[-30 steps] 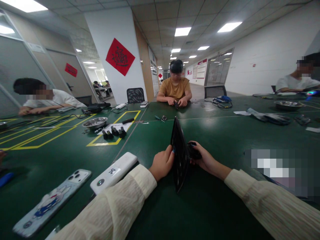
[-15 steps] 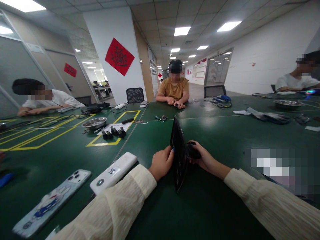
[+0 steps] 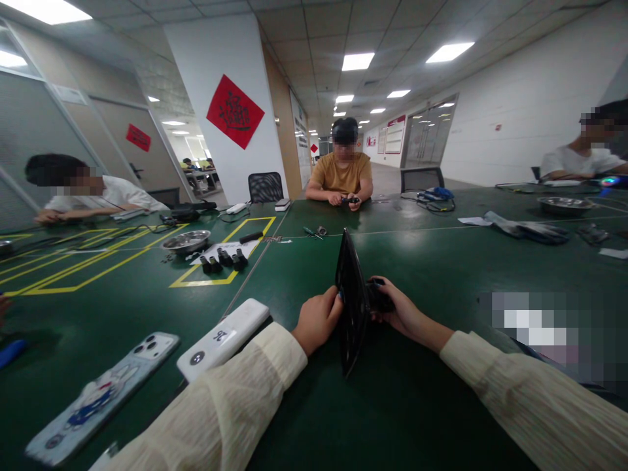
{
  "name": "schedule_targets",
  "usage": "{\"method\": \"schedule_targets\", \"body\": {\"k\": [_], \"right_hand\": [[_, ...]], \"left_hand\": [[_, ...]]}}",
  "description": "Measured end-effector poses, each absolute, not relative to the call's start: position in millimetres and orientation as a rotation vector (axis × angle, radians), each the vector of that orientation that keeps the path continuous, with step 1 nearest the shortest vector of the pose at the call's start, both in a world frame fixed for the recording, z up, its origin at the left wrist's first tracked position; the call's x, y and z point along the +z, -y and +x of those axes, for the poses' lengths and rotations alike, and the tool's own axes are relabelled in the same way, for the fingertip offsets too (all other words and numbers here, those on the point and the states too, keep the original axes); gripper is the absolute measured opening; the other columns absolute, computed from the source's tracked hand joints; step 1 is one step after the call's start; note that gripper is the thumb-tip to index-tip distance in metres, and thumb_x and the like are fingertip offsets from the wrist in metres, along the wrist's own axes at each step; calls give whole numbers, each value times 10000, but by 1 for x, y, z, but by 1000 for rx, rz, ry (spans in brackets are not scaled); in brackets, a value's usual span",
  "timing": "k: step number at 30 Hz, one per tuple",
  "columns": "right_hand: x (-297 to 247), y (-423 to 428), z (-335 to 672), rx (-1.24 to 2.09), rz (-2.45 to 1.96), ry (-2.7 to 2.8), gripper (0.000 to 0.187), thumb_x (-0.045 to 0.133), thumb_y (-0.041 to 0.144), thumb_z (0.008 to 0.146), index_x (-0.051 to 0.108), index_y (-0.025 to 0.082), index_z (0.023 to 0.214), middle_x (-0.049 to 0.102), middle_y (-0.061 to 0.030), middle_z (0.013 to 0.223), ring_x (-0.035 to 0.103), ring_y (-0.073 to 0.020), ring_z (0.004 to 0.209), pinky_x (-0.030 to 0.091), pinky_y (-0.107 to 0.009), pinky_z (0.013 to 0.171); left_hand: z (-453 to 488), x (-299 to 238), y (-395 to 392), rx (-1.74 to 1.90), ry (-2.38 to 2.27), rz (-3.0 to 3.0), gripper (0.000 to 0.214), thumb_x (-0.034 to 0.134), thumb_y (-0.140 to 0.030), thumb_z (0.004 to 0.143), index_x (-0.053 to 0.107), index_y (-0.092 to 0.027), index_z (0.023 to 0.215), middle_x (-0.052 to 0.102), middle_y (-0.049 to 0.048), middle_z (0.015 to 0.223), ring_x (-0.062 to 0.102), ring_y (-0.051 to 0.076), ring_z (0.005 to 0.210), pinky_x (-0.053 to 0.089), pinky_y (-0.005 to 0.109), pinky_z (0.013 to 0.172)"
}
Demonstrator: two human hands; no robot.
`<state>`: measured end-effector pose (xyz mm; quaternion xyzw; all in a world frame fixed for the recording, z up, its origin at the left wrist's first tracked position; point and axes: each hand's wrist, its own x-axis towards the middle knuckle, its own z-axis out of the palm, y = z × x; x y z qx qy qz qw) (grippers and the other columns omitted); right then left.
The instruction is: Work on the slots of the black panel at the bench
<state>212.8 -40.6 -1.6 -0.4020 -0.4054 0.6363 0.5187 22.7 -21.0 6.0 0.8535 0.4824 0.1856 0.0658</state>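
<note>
A flat black perforated panel (image 3: 349,288) stands on edge on the green table (image 3: 422,261), seen almost edge-on. My left hand (image 3: 316,319) grips its left face near the lower part, fingers curled against it. My right hand (image 3: 395,307) is on the panel's right side, fingers closed round a small black part (image 3: 380,296) pressed against the panel. Both cream sleeves reach in from the bottom of the view.
A white power bank (image 3: 223,338) and a phone in a printed case (image 3: 103,392) lie at my left. Farther left stand a metal bowl (image 3: 186,241) and small black parts (image 3: 223,260) inside yellow lines. Three people sit at the table; another bowl (image 3: 564,205) is at right.
My hands and the panel have barely moved. The person opposite shifted their hands slightly with a small dark object.
</note>
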Motion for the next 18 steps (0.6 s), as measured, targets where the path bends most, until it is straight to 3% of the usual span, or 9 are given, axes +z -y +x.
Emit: {"method": "schedule_targets", "body": {"k": [7, 18], "right_hand": [[-1, 40, 213, 1530, -957, 961, 258, 450, 329, 753, 399, 255, 994, 577, 9, 715, 546, -134, 489, 358, -218, 392], [-4, 38, 212, 1530, -952, 956, 246, 437, 327, 762, 395, 255, 994, 578, 15, 698, 538, -131, 468, 351, -214, 377]], "left_hand": [[24, 7, 22, 559, -1457, 2549, 407, 158, -389, 913, 482, -196, 761, 579, 22, 667, 567, 157, 637, 297, 241, 543], [23, 6, 21, 524, -1515, 2550, 371, 142, -400, 915, 457, -209, 870, 596, 15, 704, 582, 159, 655, 302, 244, 544]]}}
